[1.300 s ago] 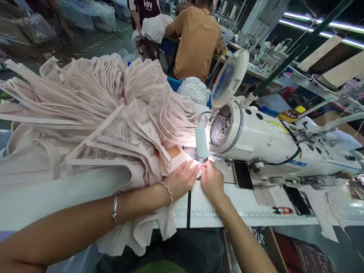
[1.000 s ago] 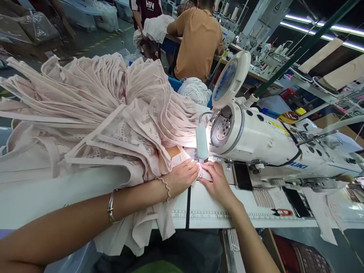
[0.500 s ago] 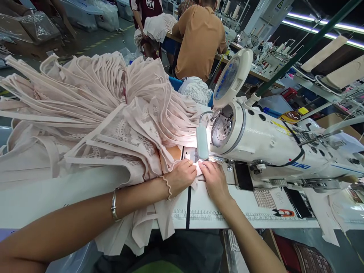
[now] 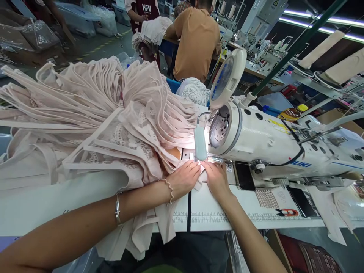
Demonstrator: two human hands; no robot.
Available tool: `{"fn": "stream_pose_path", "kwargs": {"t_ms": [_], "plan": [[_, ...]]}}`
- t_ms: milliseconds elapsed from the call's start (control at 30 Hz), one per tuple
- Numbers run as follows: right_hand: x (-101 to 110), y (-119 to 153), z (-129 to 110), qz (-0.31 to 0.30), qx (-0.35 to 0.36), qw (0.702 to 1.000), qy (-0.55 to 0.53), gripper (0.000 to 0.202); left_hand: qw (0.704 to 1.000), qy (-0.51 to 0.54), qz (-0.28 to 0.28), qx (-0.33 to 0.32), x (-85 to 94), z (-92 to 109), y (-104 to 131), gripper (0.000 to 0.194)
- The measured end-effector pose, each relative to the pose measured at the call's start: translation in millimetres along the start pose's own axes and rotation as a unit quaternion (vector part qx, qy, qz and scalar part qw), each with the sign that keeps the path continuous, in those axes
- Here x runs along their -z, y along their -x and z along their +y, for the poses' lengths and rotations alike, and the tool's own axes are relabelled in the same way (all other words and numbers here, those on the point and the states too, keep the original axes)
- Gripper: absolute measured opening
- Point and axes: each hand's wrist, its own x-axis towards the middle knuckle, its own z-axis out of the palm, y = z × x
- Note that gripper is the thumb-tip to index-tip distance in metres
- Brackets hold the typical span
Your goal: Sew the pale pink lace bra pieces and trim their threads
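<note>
Head view: the left hand (image 4: 186, 177), more curled a moment ago, now lies flatter on the pale fabric (image 4: 201, 177) just nearer than the lamp (image 4: 200, 142), seemingly steadying it; the right hand (image 4: 217, 180) touches its right side. Whether either pinches, I cannot tell.

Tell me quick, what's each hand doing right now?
Left hand: on the pale cloth; can't tell if gripping.
Right hand: touching it too; grip unclear.

The pale pink fabric piece (image 4: 201, 176) lies mostly hidden, brightly lit towards its top, below and right of frame centre.
</note>
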Motion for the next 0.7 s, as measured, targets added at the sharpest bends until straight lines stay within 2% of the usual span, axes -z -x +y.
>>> {"fn": "stream_pose_path", "kwargs": {"t_ms": [133,400,700], "plan": [[-4.5,1.3,2.0,-0.002,-0.012,1.000,-0.006,0.051,1.000,0.004,0.021,-0.005,-4.5,-1.9,1.6,0.031],[-11.9,0.9,5.7,0.044,-0.005,0.999,0.007,0.049,1.000,0.020,-0.007,0.006,-4.0,-5.9,0.5,0.034],[-8.8,-2.8,5.0,0.007,-0.027,1.000,-0.001,0.040,0.999,0.010,-0.022,0.020,2.2,-8.4,-4.0,0.033]]}}
